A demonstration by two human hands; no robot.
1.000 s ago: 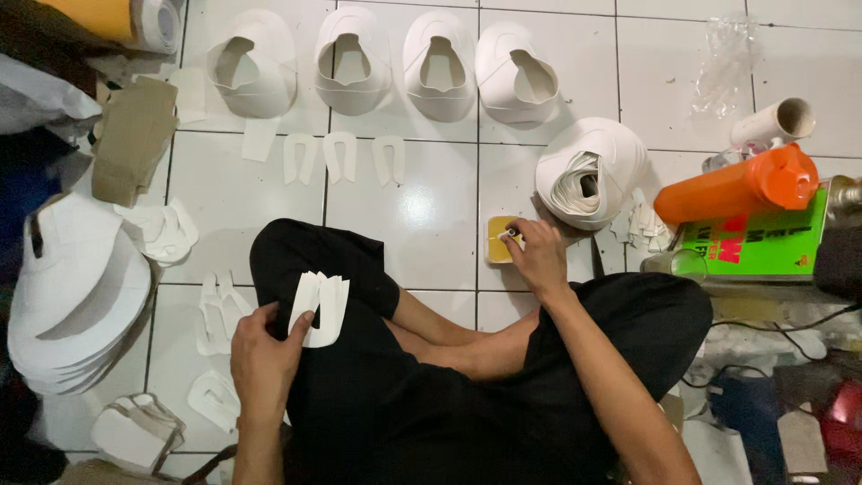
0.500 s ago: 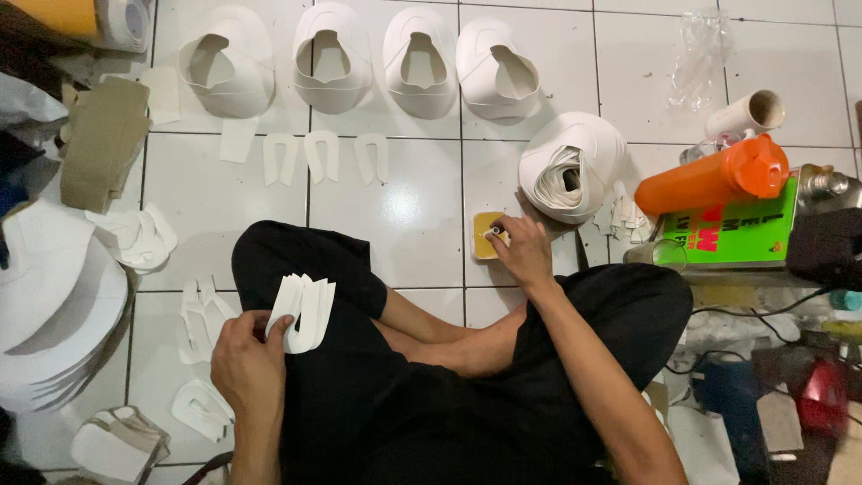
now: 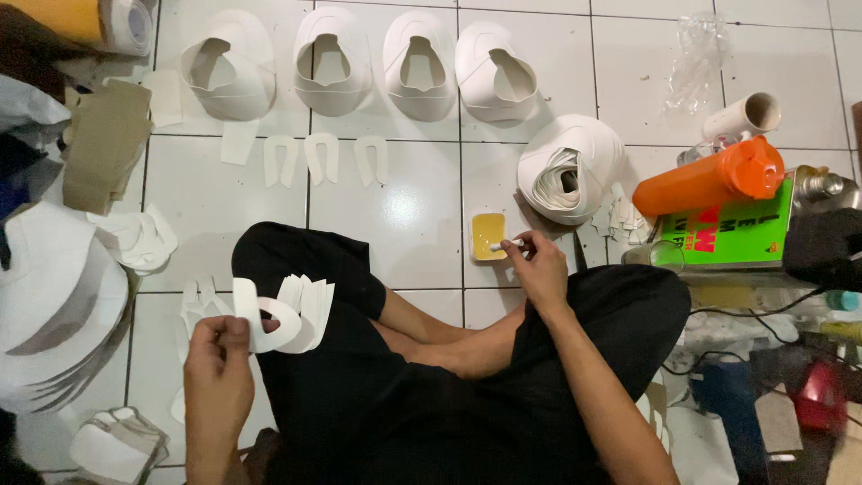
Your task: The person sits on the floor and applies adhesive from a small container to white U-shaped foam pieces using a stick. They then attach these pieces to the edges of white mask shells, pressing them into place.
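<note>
I sit cross-legged on a white tiled floor. My left hand (image 3: 218, 359) grips a fanned bunch of white U-shaped cut pieces (image 3: 285, 313) over my left knee. My right hand (image 3: 539, 263) holds a thin white brush (image 3: 505, 244) whose tip rests in a small dish of yellow glue (image 3: 488, 235) on the floor in front of my right knee.
Several white shaped shells (image 3: 409, 63) lie in a row at the far side, with three U-shaped pieces (image 3: 321, 157) below them. A stack of white pieces (image 3: 570, 166) sits right of the dish. An orange bottle (image 3: 709, 178) lies on a green can (image 3: 732, 233). White stacks (image 3: 54, 296) are at left.
My left hand has lifted one U-shaped piece out of the fan and turned it. My right hand stays at the glue dish. The view has shifted slightly.
</note>
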